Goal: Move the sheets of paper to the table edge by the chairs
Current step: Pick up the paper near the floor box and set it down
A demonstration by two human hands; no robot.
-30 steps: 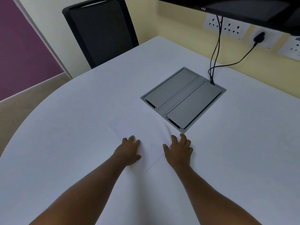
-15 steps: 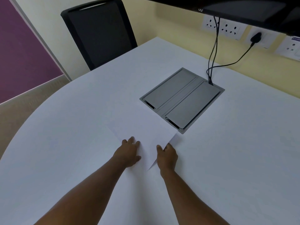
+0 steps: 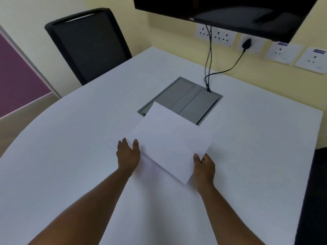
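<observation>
White sheets of paper [image 3: 168, 142] are lifted off the white table [image 3: 70, 156], tilted, with their far corner over the grey cable box. My right hand [image 3: 204, 167] pinches the near right edge of the sheets. My left hand [image 3: 128, 153] holds their left edge, thumb on top and fingers beneath. A black chair [image 3: 88, 45] stands at the far left table edge. How many sheets there are I cannot tell.
A grey cable box [image 3: 191, 101] is set into the table top, with black cables [image 3: 208, 64] running up to wall sockets [image 3: 215, 35]. A dark screen [image 3: 230, 13] hangs above. Another dark chair edge [image 3: 316, 191] shows at the right.
The sheets lay flat on the table under both hands; now both hands have gripped their edges and lifted them, shifted toward the right and the cable box.
</observation>
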